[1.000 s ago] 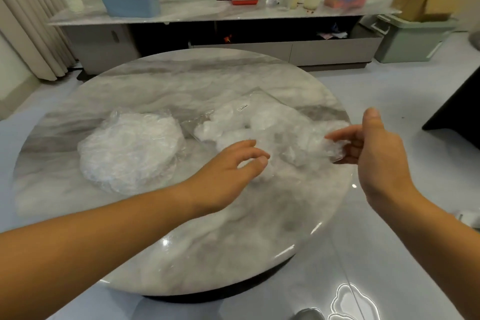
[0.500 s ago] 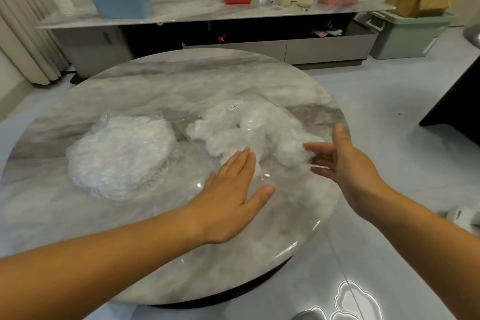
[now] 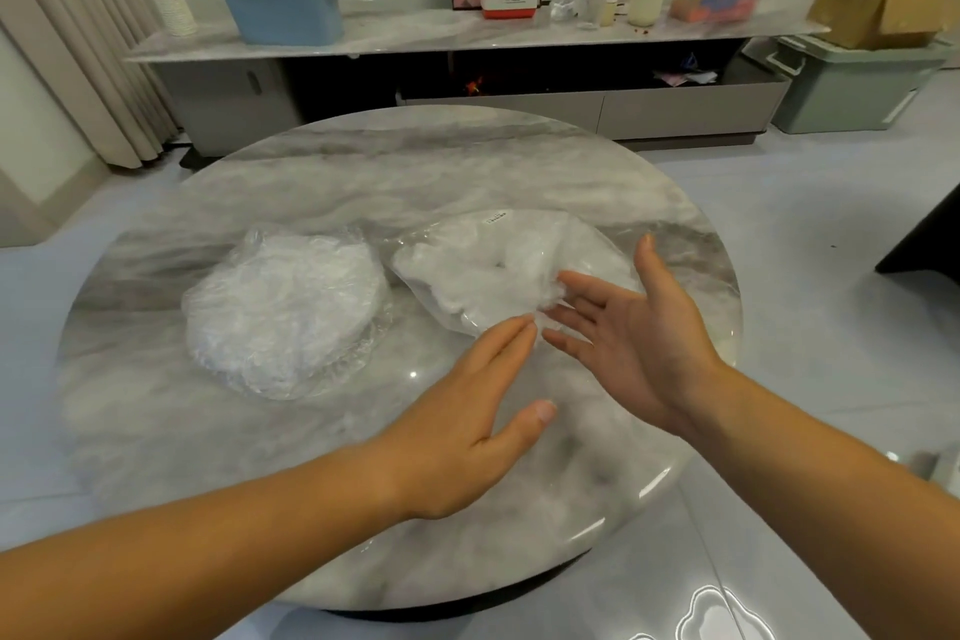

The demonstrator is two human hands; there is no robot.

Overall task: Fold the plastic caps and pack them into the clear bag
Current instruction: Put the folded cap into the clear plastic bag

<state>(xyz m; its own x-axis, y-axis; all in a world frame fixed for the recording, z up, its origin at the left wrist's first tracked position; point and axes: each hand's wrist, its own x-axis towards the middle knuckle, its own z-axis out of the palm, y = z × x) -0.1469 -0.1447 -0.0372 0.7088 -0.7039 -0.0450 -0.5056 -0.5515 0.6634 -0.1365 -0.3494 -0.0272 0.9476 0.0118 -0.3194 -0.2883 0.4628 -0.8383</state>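
The left hand [image 3: 467, 411], flat with fingers straight, is at six o'clock on the worktop [image 3: 363, 172]. The right hand [image 3: 639, 338], fingers spread, is at four. Both hands' fingertips reach the near edge of the clear bag [image 3: 498, 270], which lies toward two o'clock. The plastic caps [image 3: 280, 307] are heaped at nine.

Home living room: marble table [image 3: 363, 182], media console [image 3: 467, 36].

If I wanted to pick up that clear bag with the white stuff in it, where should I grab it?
Probably its near end, coming from the person's side of the table. The clear bag bulges with caps farther back, while the end by the open left hand and right hand looks flat and thin, so fingers could pinch the film there.
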